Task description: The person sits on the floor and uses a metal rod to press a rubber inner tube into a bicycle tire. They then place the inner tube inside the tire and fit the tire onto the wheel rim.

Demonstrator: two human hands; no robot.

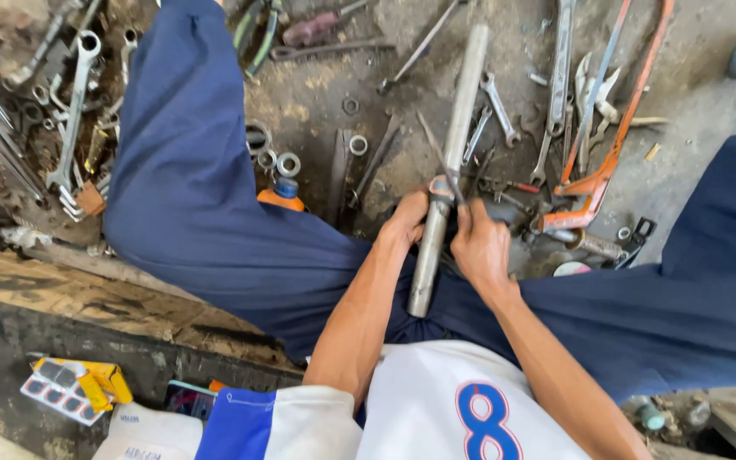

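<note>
Head view is showing the left hand (406,220) gripping a long grey metal tube (446,175) near its middle, while the right hand (480,247) is pinching a thin pointed tool (440,158) against it. Both are lying between the person's blue-trousered legs, over a dirty floor (317,94) where spanners (497,106), rings (288,163) and an orange hacksaw frame (611,153) are scattered.

We sit with knees spread and both bare forearms reaching down between them, our left hand (406,220) curled in a grip, our right hand (480,249) pinched just beside it.
</note>
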